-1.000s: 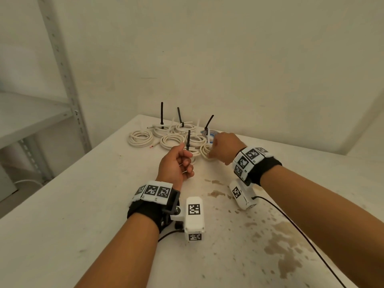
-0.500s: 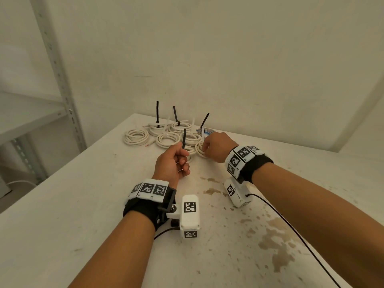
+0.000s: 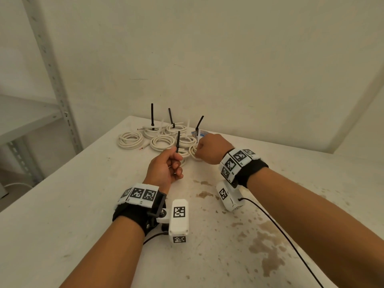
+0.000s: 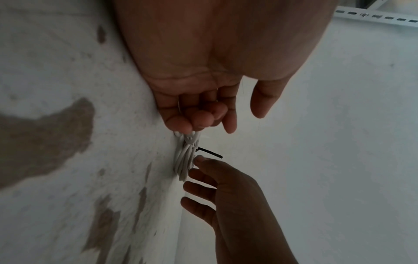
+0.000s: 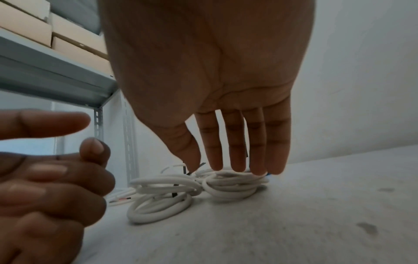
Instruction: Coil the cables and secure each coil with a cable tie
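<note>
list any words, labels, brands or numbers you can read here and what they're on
No readable words, brands or numbers.
Left wristband: black-and-white square code markers, no text.
Left wrist camera: code markers only.
Right wristband: code markers; tiny marks beside them too small to read.
Boxes on the shelf: no print visible.

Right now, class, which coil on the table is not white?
The blue cable coil at the far right of the pile, behind the right hand; the other coils are white.

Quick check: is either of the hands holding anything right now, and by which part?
Right hand holds nothing: its straight fingertips rest on top of a white coil. Left hand is curled; whether it grips anything cannot be told.
</note>
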